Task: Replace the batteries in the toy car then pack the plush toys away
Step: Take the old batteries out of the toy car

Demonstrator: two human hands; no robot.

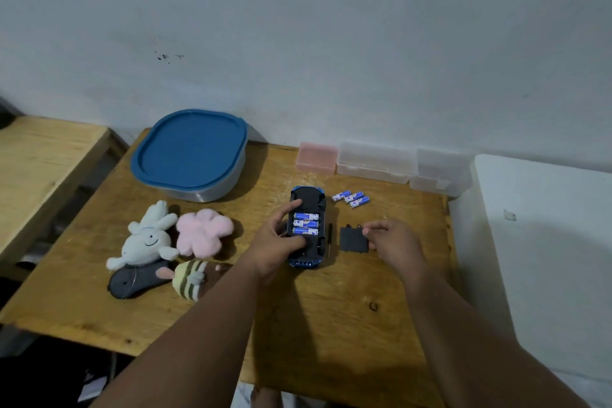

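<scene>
The blue toy car (307, 228) lies upside down near the middle of the wooden table (331, 325), its battery bay uncovered and showing blue-and-white batteries (306, 223) seated side by side. The left hand (276, 247) clasps the car from its left side, fingers spread along the underside and the thumb pressed near the rear end. Just right of the car lies a thin black screwdriver (330, 239), and beyond it the black battery cover (353, 239) rests flat on the table; the right hand (394, 240) pinches the cover's right edge between thumb and fingertips. Three loose batteries (351, 199) sit together behind the cover, near the car's front end.

On the left part of the table the plush toys are bunched together: a white rabbit (145, 238), a pink flower (202, 232), a striped bee (190, 278) and a dark grey one (137, 280) (its shape is hard to make out). Behind them stands a container with a blue lid (190, 151). Small plastic boxes (377, 161) line the back edge against the wall.
</scene>
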